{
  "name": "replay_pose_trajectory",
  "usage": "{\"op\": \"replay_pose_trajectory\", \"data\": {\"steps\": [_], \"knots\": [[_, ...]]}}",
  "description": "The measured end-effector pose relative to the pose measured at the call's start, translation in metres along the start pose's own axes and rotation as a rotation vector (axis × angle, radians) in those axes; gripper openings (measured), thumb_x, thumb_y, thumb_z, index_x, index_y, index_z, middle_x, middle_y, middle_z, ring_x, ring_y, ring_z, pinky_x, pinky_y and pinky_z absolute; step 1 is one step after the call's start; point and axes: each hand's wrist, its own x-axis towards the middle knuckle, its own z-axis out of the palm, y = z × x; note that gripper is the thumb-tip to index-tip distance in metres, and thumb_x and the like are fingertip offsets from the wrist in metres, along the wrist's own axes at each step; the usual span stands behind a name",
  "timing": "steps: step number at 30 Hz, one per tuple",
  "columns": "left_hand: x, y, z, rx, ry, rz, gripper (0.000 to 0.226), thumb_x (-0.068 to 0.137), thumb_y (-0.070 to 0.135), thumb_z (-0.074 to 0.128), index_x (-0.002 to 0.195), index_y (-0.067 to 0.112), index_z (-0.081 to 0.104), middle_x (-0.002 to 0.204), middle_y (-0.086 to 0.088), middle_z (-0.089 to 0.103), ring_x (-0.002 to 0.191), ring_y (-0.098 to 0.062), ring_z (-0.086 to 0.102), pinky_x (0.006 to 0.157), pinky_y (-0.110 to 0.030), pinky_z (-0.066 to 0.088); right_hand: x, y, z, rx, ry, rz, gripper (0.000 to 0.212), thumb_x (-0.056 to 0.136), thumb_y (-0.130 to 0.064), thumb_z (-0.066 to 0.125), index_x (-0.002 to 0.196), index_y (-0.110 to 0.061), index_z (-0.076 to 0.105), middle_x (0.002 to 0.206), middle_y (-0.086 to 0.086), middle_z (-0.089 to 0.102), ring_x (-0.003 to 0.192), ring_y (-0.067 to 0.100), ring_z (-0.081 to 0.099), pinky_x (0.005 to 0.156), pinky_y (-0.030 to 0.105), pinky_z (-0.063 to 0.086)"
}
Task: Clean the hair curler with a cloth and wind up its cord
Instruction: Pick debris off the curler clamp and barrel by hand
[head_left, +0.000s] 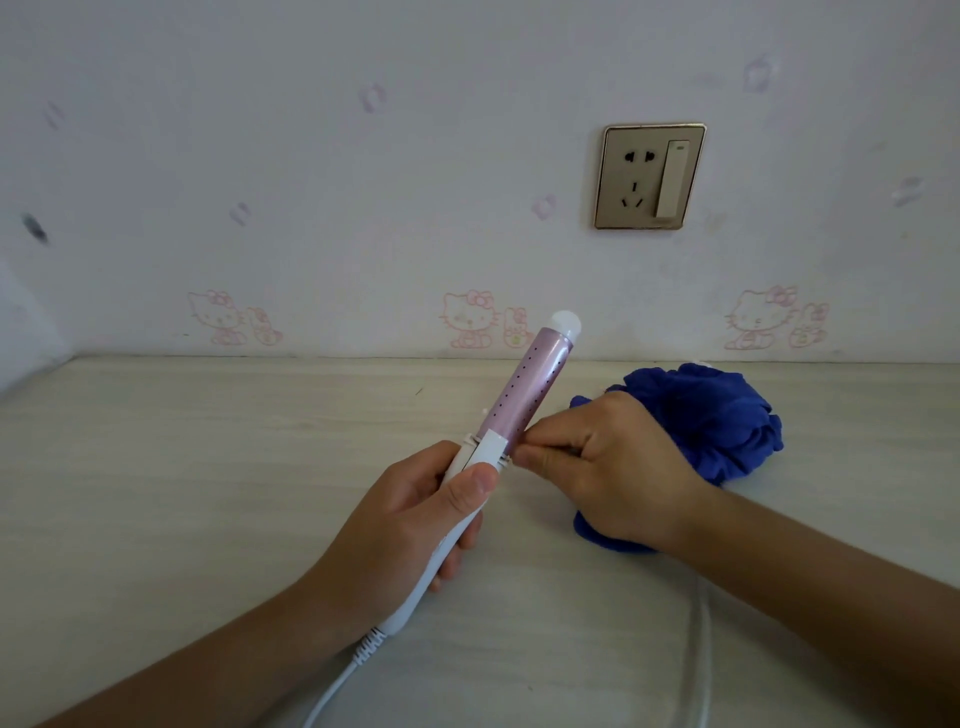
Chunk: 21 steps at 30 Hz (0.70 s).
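Pale wood-grain tabletop (182, 467) runs back to a wallpapered wall. Above it the hair curler (524, 395) is held tilted, its white handle gripped by the left hand (415, 514). The right hand (608, 467) is curled at the barrel's base; whether anything is pinched cannot be told. The curler is judged light, rigid and slick-barrelled, best held by the handle. The blue cloth (711, 415) lies bunched beneath that wrist; the cord (332, 691) trails loose.

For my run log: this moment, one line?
left hand grips hair curler | right hand pinches its barrel | cloth lying beneath | cord unwound
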Motion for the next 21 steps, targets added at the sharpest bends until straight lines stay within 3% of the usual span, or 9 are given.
{"op": "replay_pose_trajectory", "data": {"steps": [2, 4, 7, 11, 15, 21], "knots": [[0.0, 0.0, 0.0, 0.009, -0.002, -0.007, 0.041, 0.077, 0.069, 0.061, 0.078, 0.028, 0.064, 0.065, -0.001, 0.062, 0.051, -0.017, 0.052, 0.045, -0.028, 0.044, 0.001, 0.002, -0.003, -0.017, -0.08, 0.005, 0.022, 0.095, -0.023, 0.07, 0.078, -0.013, 0.078, 0.05, -0.005, 0.056, 0.051, 0.019, 0.046, 0.049, 0.018, 0.031], [-0.001, 0.001, 0.0, 0.014, -0.002, -0.01, 0.041, 0.077, 0.069, 0.061, 0.078, 0.029, 0.064, 0.065, -0.001, 0.062, 0.051, -0.017, 0.053, 0.045, -0.028, 0.044, 0.002, 0.004, -0.004, 0.009, -0.092, 0.022, 0.024, 0.096, -0.025, 0.069, 0.079, -0.011, 0.078, 0.053, 0.006, 0.057, 0.053, 0.026, 0.047, 0.051, 0.03, 0.04], [0.0, 0.001, 0.0, 0.009, -0.002, -0.006, 0.041, 0.078, 0.069, 0.061, 0.078, 0.029, 0.064, 0.066, -0.001, 0.061, 0.051, -0.016, 0.052, 0.046, -0.026, 0.044, 0.003, 0.006, -0.004, 0.048, 0.025, 0.068, 0.022, 0.096, -0.025, 0.069, 0.085, -0.01, 0.079, 0.06, 0.011, 0.062, 0.056, 0.03, 0.053, 0.059, 0.042, 0.05], [0.0, 0.001, 0.001, 0.012, 0.0, -0.008, 0.047, 0.078, 0.07, 0.06, 0.082, 0.024, 0.064, 0.065, -0.001, 0.061, 0.051, -0.017, 0.051, 0.046, -0.025, 0.044, 0.01, 0.016, -0.014, 0.085, 0.215, 0.164, 0.028, 0.096, -0.025, 0.067, 0.089, 0.001, 0.074, 0.068, 0.023, 0.063, 0.06, 0.037, 0.051, 0.059, 0.048, 0.05], [-0.001, 0.001, 0.001, 0.015, 0.002, -0.01, 0.042, 0.078, 0.07, 0.06, 0.08, 0.028, 0.065, 0.065, -0.001, 0.061, 0.051, -0.017, 0.052, 0.046, -0.026, 0.044, 0.01, 0.012, -0.015, 0.017, 0.154, 0.118, 0.031, 0.097, -0.024, 0.066, 0.084, 0.003, 0.071, 0.062, 0.018, 0.059, 0.059, 0.033, 0.051, 0.059, 0.046, 0.049], [-0.001, 0.001, -0.001, 0.019, -0.001, -0.009, 0.04, 0.078, 0.068, 0.06, 0.078, 0.029, 0.064, 0.065, -0.001, 0.061, 0.051, -0.016, 0.052, 0.045, -0.027, 0.044, 0.0, -0.005, -0.003, -0.127, -0.15, -0.098, 0.032, 0.099, -0.025, 0.061, 0.074, -0.006, 0.07, 0.057, 0.005, 0.056, 0.06, 0.023, 0.049, 0.055, 0.029, 0.04]]}}
